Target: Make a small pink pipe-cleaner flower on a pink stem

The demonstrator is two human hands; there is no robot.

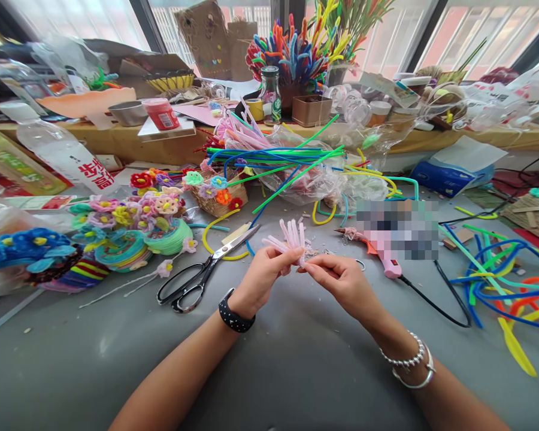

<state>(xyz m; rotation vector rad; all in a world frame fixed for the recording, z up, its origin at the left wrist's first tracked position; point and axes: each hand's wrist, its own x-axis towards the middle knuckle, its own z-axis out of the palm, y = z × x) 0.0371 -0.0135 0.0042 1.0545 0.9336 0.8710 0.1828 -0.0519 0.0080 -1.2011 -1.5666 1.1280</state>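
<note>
A small bundle of pale pink pipe cleaners (291, 233) fans upward above the grey table. My left hand (267, 269) pinches it near its base between thumb and fingers. From the other side my right hand (341, 278) has its thumb and index finger closed on the lower end of the same bundle. The exact spot under the fingertips is hidden. Left of my hands lie scissors (209, 269) with black handles, blades pointing away and slightly apart. To the right rests a pink hot glue gun (388, 263), partly blurred out, with its black cord trailing.
Pipe-cleaner flowers on round striped bases (123, 248) crowd the left. Behind my hands, green and blue pipe cleaners (273, 157) lie on plastic bags. Loose coloured pipe cleaners (507, 281) tangle at the right. A plastic bottle (67, 149) leans at the back left.
</note>
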